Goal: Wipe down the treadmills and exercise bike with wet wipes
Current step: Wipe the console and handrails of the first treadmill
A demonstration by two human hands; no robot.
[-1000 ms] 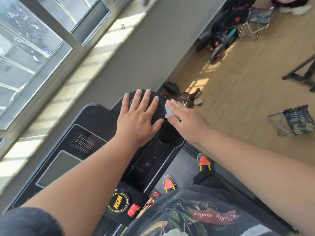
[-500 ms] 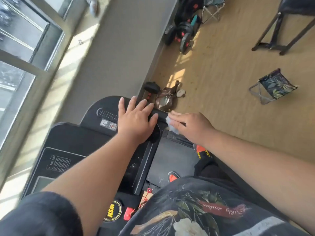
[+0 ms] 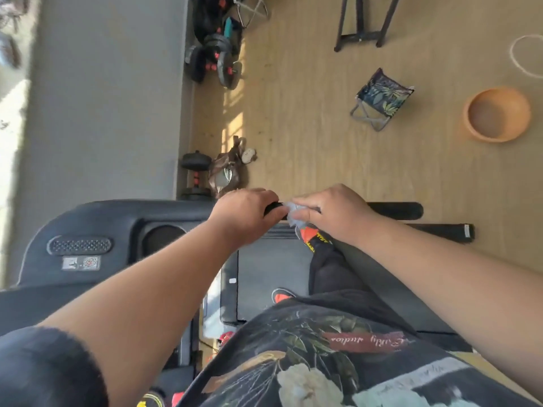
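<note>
I stand on a black treadmill (image 3: 97, 224), its console at the left and its belt (image 3: 270, 277) under my feet. A black foam handrail (image 3: 393, 210) runs to the right from the console. My left hand (image 3: 244, 214) grips this handrail near the console, fingers curled over it. Right beside it my right hand (image 3: 332, 214) holds a crumpled white wet wipe (image 3: 293, 215) wrapped against the same rail. The two hands almost touch. A second black bar (image 3: 446, 230) lies just below the rail.
On the wooden floor beyond the rail: a dumbbell (image 3: 195, 177) and a brown bag (image 3: 226, 174) by the wall, more weights (image 3: 217, 60) further off, a folding stool (image 3: 382, 98), an orange bowl (image 3: 496, 117), and black frame legs (image 3: 361, 30).
My view has swung right and down. My left hand went from lying flat on the console to gripping the handrail. My right hand slid the wipe onto the rail.
</note>
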